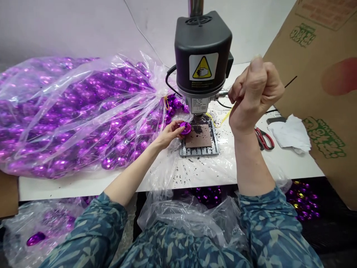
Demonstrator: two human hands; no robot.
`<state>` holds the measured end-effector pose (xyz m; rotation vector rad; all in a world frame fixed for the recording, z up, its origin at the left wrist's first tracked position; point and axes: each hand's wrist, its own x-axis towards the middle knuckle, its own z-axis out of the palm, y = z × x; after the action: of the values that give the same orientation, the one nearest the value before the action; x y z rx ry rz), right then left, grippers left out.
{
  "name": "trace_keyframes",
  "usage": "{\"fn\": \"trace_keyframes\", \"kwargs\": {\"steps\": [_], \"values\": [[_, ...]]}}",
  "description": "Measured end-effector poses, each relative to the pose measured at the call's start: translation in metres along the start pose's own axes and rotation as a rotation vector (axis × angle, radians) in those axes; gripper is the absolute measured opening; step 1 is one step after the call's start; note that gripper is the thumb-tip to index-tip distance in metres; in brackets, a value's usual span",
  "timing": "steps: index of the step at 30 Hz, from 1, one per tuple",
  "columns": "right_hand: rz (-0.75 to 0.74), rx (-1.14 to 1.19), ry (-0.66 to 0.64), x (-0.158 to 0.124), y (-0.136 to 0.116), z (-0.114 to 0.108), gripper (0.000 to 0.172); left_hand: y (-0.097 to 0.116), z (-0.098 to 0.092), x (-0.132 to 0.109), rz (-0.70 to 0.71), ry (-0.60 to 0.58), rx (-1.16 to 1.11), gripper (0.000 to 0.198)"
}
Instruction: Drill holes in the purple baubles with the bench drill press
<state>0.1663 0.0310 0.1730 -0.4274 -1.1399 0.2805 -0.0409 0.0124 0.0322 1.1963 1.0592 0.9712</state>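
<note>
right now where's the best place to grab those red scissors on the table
Take the red scissors by the looped handles, coming from the near right. The loops lie open on the bare table; the blade end runs back under the right hand.

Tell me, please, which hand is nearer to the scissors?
Right. The right hand grips the drill's lever just above the scissors; the left hand holds a purple piece across the drill base.

Purple faceted ornament [185, 127], black drill press [203, 48]
</note>
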Motion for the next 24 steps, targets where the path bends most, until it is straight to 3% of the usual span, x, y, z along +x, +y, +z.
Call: {"fn": "trace_keyframes", "kwargs": {"steps": [7, 13, 24], "values": [[-0.002, -0.004, -0.020, 0.000, -0.003, 0.000, 0.057, -0.018, 0.019, 0.005, 0.075, -0.002, 0.041, 0.057], [0.030, -0.030, 0.011, -0.002, -0.004, 0.002, 0.060, -0.022, 0.028, 0.010, 0.133, 0.001, 0.148, 0.054], [0.042, -0.023, 0.007, -0.002, -0.006, 0.002, 0.061, -0.020, 0.044, 0.000, 0.175, 0.162, 0.371, 0.049]]}}
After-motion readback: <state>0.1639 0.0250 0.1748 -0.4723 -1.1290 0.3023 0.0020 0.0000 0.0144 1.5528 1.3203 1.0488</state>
